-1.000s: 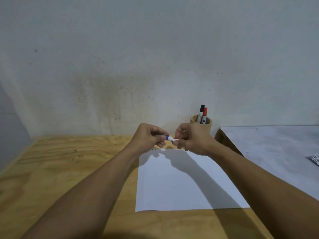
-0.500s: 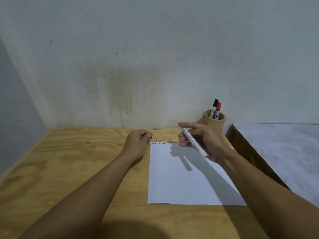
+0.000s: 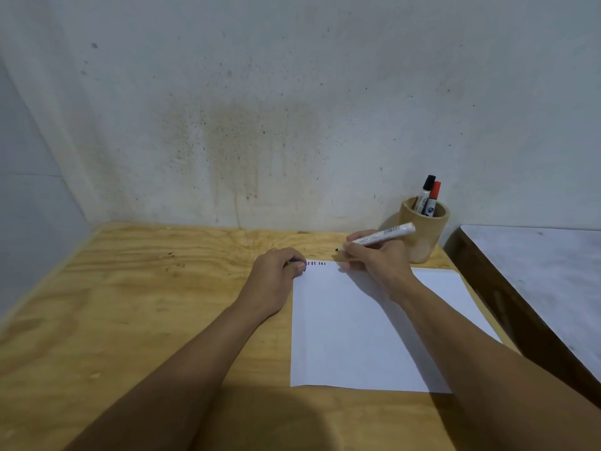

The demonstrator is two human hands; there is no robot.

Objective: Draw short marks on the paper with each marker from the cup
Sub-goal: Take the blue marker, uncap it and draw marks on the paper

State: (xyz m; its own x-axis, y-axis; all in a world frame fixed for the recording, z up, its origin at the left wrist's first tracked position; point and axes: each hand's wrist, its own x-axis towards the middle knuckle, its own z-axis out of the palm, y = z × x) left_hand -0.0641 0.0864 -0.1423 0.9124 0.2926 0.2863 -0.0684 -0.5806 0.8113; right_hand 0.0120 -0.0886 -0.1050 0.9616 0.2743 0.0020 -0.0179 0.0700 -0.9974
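Note:
A white sheet of paper (image 3: pixel 351 327) lies on the wooden table, with a row of short dark marks (image 3: pixel 316 263) along its top edge. My right hand (image 3: pixel 377 258) grips an uncapped white marker (image 3: pixel 387 234), tip pointing left just above the paper's top edge. My left hand (image 3: pixel 276 275) rests at the paper's top left corner, closed around the blue marker cap, which is mostly hidden. A wooden cup (image 3: pixel 424 229) behind my right hand holds a black-capped marker (image 3: pixel 426 190) and a red-capped marker (image 3: pixel 434 196).
The plywood table (image 3: pixel 136 288) meets a stained wall at the back and left. To the right, a grey-topped surface (image 3: pixel 546 275) with a dark wooden edge stands beside the table.
The cap was pulled off the marker and stays in my left hand, which has settled at the paper's corner. My right hand turned the marker into a writing grip, tip near the marks.

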